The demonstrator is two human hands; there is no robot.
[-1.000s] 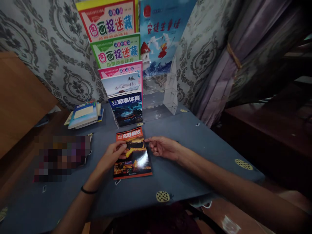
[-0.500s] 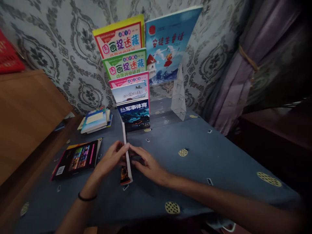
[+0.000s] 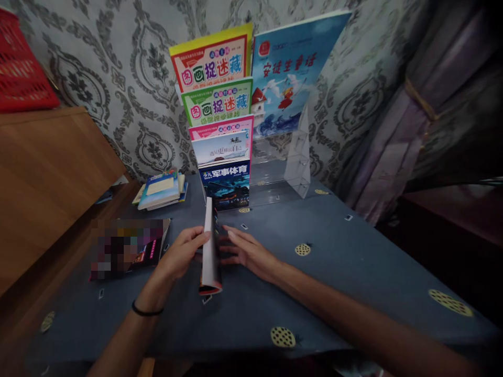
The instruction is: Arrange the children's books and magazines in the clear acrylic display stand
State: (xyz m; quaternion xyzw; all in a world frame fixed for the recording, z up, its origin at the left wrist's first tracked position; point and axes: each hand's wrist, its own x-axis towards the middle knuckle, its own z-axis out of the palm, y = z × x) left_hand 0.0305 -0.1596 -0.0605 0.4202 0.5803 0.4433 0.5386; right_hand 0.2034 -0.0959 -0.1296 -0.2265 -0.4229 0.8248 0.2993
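A book stands on its edge on the table, its white page edges facing up. My left hand grips it from the left, thumb on the page edge. On its right side my right hand is open, fingers spread towards the cover; whether the fingertips touch it I cannot tell. Just beyond stands a clear tiered display rack. It bears a dark blue book, a pale book, pink, green and yellow-edged picture books, and a large blue storybook.
Left of my hands lies a dark book, partly pixelated. Behind it is a small stack of books. A wooden cabinet with a red basket borders the left. A tied curtain hangs at the right.
My right hand has drawn back rightward from the book's top edge, its fingers now spread. The book has turned, showing more of its page edges. The camera view has shifted slightly left.
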